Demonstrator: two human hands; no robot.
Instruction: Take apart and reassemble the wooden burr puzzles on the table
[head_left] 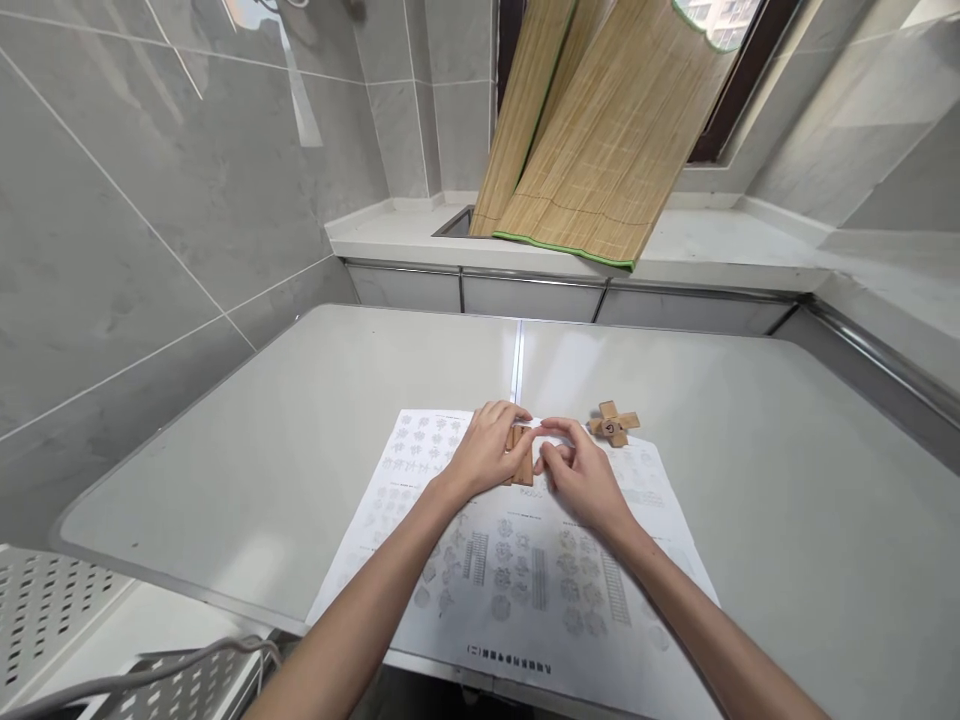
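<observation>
Flat wooden pieces [523, 470] lie side by side on the printed sheet [495, 600], partly hidden under my left hand [491, 445]. That hand reaches over them from the left, its fingers on the far edge and its thumb across the top. My right hand [585, 480] is just right of the pieces, index finger bent toward the left thumb tip. A gap shows between its index finger and thumb, and I see nothing held there. Beyond it, a cross-shaped assembly of wooden pieces [613, 425] with a dark mark on top sits at the sheet's upper right edge.
The pale table [262, 430] has a seam running down its middle. Behind it a white ledge [712, 235] carries a bamboo mat [592, 140] that hangs over the edge. Tiled walls flank both sides. A grey cable [172, 665] crosses a white perforated rack at lower left.
</observation>
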